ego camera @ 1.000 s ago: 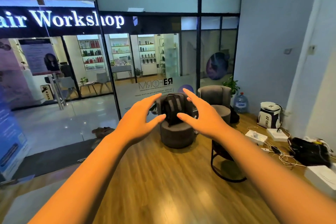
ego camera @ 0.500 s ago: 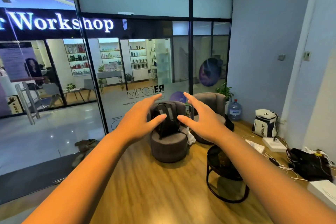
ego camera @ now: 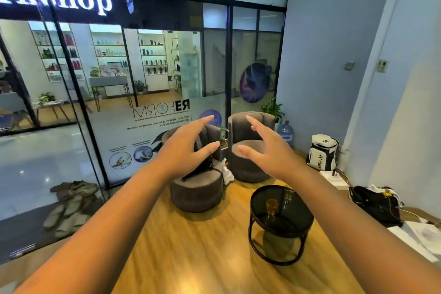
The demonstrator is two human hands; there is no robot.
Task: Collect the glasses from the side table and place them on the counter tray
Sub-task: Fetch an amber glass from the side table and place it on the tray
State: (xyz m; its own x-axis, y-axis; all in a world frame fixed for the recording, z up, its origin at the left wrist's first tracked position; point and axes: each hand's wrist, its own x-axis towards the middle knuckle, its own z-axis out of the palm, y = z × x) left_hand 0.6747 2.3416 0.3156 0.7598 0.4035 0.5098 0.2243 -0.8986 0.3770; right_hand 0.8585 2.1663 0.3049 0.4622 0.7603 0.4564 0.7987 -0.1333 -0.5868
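Both hands are raised with fingers spread, left hand (ego camera: 185, 150) and right hand (ego camera: 267, 150), holding nothing. Below the right fingers, the amber glass (ego camera: 272, 206) stands on the round black glass-topped desk (ego camera: 281, 224), a clear glass (ego camera: 288, 197) just beyond.

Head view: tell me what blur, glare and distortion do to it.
Head view: wide-angle bend bows the window frames; the shop sign is smeared by motion blur; the glass wall carries reflections; the amber glass on the side table reads clearly, the clear one beside it barely.
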